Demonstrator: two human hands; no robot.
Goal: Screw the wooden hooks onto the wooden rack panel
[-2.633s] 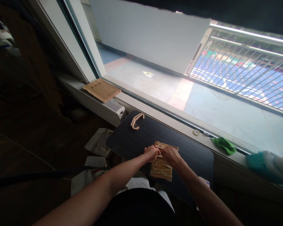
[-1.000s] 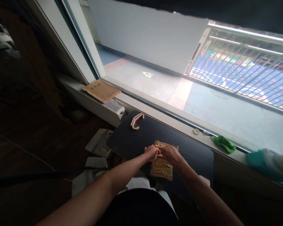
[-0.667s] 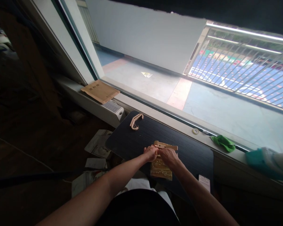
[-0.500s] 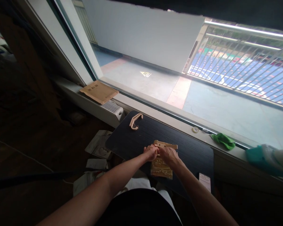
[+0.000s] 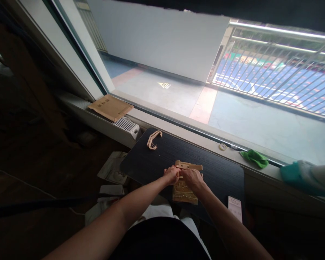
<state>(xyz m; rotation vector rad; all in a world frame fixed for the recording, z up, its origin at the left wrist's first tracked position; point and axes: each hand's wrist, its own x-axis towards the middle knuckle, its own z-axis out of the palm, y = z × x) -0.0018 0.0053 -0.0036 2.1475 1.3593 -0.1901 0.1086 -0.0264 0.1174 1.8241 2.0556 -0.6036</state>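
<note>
Close together over a dark table (image 5: 216, 187), my left hand (image 5: 172, 175) and my right hand (image 5: 193, 178) meet at a light wooden piece with dark holes (image 5: 191, 166). The fingers of my left hand are closed at this piece's left end. My right hand lies just below it, fingers bent toward the left hand; what its fingertips hold is hidden. Under my hands is a yellowish, shiny, slab-like thing (image 5: 184, 194), partly covered by the right hand. Curved wooden pieces (image 5: 151, 141) lie near the table's far left corner.
A phone (image 5: 235, 208) lies at the table's right edge. On the windowsill are a roll of tape (image 5: 222, 147), a green cloth (image 5: 254, 159) and a teal container (image 5: 295, 178). A brown envelope (image 5: 111, 107) rests on the radiator (image 5: 127, 126). Papers (image 5: 112, 168) lie left of the table.
The view has shifted slightly, so the scene sits a little further left. Both hands stay together at the wooden piece, with hardly any visible movement.
</note>
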